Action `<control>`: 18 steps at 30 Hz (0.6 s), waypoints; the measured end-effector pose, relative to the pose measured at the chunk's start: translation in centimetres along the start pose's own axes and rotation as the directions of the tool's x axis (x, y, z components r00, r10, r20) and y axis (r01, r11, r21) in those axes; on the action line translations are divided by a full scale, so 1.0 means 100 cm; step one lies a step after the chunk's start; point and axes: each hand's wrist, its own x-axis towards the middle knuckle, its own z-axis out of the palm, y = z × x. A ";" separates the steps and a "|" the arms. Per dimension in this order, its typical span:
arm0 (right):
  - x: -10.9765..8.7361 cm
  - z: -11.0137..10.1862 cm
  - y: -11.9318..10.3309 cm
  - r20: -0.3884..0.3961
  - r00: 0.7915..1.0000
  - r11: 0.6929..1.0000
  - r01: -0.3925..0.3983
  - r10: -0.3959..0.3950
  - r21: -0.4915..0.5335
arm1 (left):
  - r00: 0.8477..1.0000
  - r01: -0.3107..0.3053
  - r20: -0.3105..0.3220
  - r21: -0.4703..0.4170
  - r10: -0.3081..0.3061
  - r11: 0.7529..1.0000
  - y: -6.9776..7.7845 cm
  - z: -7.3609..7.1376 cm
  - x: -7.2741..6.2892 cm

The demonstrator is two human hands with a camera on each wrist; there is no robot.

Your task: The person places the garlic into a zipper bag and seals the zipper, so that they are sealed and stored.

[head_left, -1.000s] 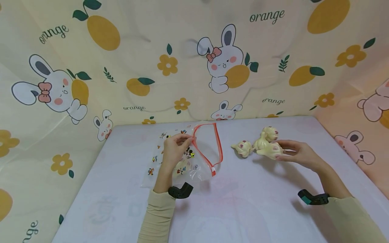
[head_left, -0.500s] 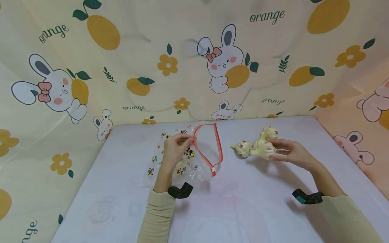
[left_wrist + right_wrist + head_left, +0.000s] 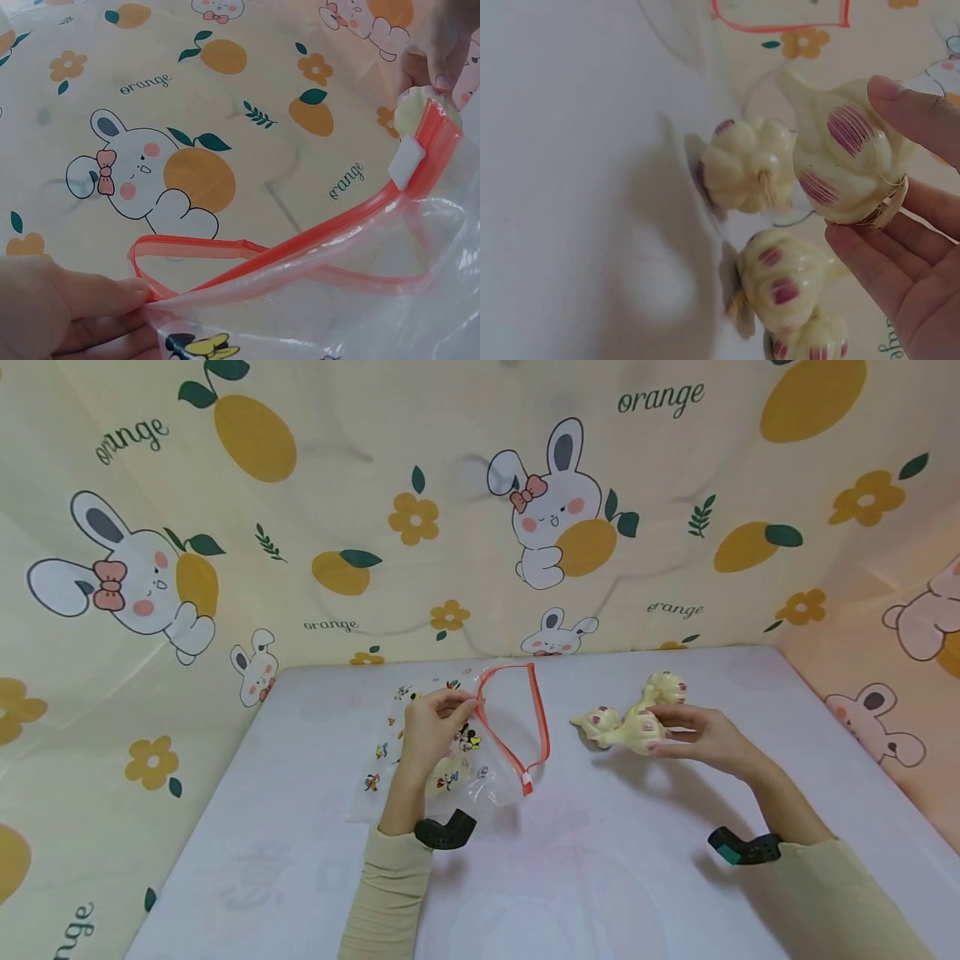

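Observation:
Between the thumb and fingers of my right hand (image 3: 701, 735) is a garlic bulb (image 3: 637, 732), pale with purple streaks. It is held above the table, its stem pointing left, and the right wrist view shows its root tuft near the fingers. Just behind lie more bulbs: one garlic bulb (image 3: 597, 723) to the left and another garlic bulb (image 3: 667, 688) further back. My left hand (image 3: 433, 727) pinches the red zip rim of a clear plastic bag (image 3: 468, 789) printed with cartoon figures. The bag's mouth gapes toward the right. A pale shape shows through the bag, too unclear to name.
The bag's white zip slider (image 3: 407, 162) sits at the near end of the red rim. A pale table (image 3: 570, 877) carries everything. Behind it and at both sides hangs a printed cloth (image 3: 465, 577) with rabbits and oranges.
My right hand has moved left with the garlic bulb, nearer the bag's mouth. The left hand and the bag have stayed where they were.

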 end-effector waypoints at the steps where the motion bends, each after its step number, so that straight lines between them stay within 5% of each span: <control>1: 0.001 0.001 -0.001 0.004 1.000 1.000 0.000 0.000 0.000 | 1.000 0.001 -0.001 0.000 -0.001 1.000 0.000 0.000 0.000; 18: 0.007 0.009 -0.008 0.021 1.000 1.000 0.002 -0.002 0.005 | 1.000 -0.017 0.007 -0.001 0.017 1.000 0.000 0.001 0.001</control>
